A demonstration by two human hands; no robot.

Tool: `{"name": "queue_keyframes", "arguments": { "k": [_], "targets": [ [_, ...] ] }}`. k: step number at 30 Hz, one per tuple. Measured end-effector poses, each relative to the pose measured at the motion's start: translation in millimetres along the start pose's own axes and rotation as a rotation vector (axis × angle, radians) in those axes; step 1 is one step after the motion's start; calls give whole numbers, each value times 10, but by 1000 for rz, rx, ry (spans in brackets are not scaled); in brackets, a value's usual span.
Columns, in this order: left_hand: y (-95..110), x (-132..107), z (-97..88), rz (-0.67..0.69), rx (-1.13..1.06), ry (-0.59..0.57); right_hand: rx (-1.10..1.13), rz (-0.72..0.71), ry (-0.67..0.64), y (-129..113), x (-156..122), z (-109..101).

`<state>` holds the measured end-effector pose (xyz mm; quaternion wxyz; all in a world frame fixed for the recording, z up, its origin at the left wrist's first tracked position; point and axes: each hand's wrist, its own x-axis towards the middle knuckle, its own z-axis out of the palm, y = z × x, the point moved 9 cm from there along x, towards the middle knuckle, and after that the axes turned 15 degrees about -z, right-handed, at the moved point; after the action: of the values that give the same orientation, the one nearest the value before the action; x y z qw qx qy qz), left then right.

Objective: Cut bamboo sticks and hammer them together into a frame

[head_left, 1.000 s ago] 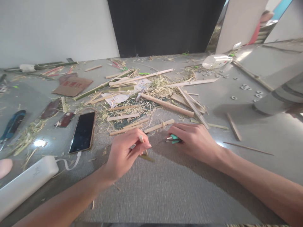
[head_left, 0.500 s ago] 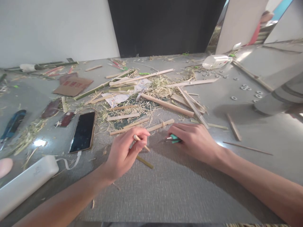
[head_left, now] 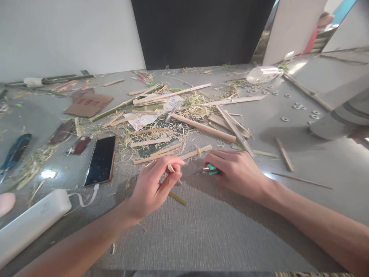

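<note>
A left hand (head_left: 155, 182) pinches a short pale stick (head_left: 171, 168) between thumb and fingers above a grey table (head_left: 219, 238), the stick's middle hidden by the grip, with a small green strip (head_left: 178, 198) lying just below. To its right, the right hand (head_left: 233, 167) has its fingers curled around a teal-handled tool (head_left: 212, 167), most of it covered, so only some teal and a metal tip show and its kind is hard to tell. The left edge cuts off a white device (head_left: 37, 221); the right edge crops a grey cylinder (head_left: 328, 123).
</note>
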<state>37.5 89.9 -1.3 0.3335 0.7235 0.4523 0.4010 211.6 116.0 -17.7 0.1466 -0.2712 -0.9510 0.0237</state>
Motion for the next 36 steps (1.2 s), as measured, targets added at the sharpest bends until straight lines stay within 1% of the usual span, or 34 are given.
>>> {"name": "queue_keyframes", "arguments": {
  "k": [9, 20, 36],
  "targets": [
    [-10, -19, 10, 11, -61, -27, -25, -5, -16, -1, -24, 9],
    [-1, -32, 13, 5, -111, -51, -19, 0, -38, 7, 12, 29],
    [23, -20, 8, 18, -97, -46, -16, -5, -47, -6, 2, 22]
  ]
}}
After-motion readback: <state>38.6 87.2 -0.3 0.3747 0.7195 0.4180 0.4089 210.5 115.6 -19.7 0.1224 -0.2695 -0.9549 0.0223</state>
